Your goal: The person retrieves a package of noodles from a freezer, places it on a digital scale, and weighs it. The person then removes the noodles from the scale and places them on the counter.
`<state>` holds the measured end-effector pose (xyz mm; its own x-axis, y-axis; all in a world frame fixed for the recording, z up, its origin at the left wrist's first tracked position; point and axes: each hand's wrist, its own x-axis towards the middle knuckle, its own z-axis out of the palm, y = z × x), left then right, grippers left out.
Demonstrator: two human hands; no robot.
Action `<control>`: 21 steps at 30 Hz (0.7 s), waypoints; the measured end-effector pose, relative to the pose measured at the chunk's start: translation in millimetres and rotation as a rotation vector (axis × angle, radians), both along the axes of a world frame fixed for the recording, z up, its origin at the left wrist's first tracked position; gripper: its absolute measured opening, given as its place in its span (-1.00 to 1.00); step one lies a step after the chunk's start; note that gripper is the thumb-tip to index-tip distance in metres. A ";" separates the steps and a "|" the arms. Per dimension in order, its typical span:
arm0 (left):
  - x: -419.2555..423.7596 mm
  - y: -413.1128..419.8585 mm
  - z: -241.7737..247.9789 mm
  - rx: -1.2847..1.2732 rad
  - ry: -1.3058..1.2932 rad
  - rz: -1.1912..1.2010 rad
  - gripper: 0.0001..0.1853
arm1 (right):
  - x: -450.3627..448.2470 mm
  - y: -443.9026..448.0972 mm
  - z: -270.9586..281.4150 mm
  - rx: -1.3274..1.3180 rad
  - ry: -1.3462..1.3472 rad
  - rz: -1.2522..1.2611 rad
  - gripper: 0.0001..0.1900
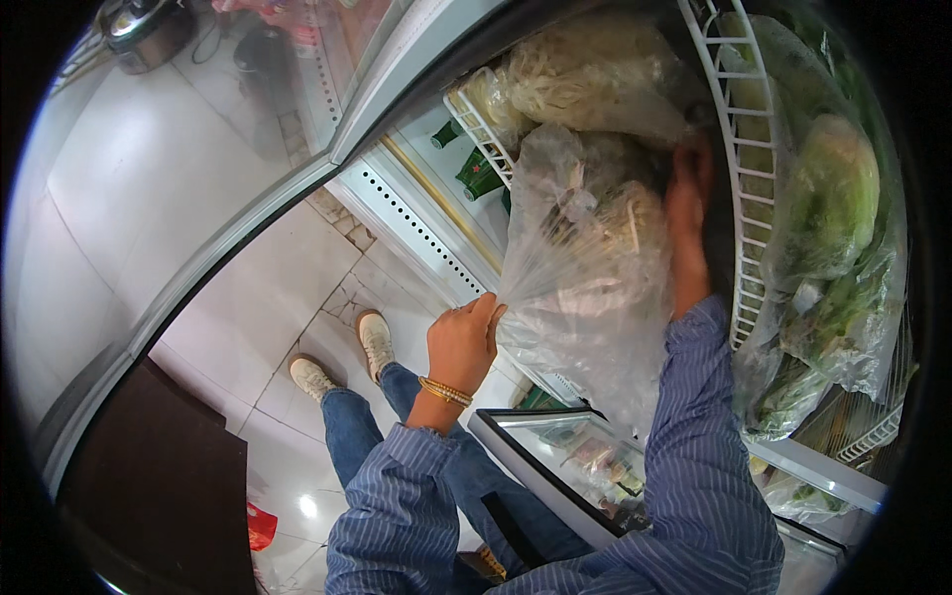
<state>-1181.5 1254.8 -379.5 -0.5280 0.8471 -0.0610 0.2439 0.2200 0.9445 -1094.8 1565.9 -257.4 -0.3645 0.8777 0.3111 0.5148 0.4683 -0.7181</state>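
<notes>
Pinched in the fingers of my left hand (462, 336) is the gathered edge of a clear plastic bag (584, 275). The bag hangs at the front of a wire shelf (480, 137) and holds pale contents that the film blurs. My right hand (690, 178) reaches into the refrigerator along the bag's right side. It is blurred and its fingertips sit in shadow, so its grip is unclear. Close above it lies another clear bag (595, 71) with pale, flat, noodle-like strips.
To the right, a white wire rack (750, 156) borders bagged leafy greens (829, 201). Green bottles (480, 175) stand beneath the shelf. The glass door (245, 230) swings out at left; a second glass door (554, 465) is below. A dark brown panel (156, 461) stands at lower left.
</notes>
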 end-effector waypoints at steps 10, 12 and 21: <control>-0.6 0.3 5.1 0.083 -0.045 -0.010 -0.79 | 217.5 89.2 -55.2 -0.333 -0.080 0.026 -0.44; -0.6 -0.2 3.8 0.088 -0.032 0.016 -0.78 | 200.7 74.7 -62.5 -0.395 -0.144 0.033 -0.43; -16.0 -6.2 6.6 0.144 -0.021 -0.062 -0.86 | 179.4 62.5 -28.9 -0.308 -0.447 0.120 -0.38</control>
<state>-1197.5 1248.6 -373.0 -0.4742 0.8788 0.0535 0.2330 0.0667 0.9702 -915.4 1628.4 -286.3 -0.5051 0.8479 -0.1609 0.7569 0.3456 -0.5546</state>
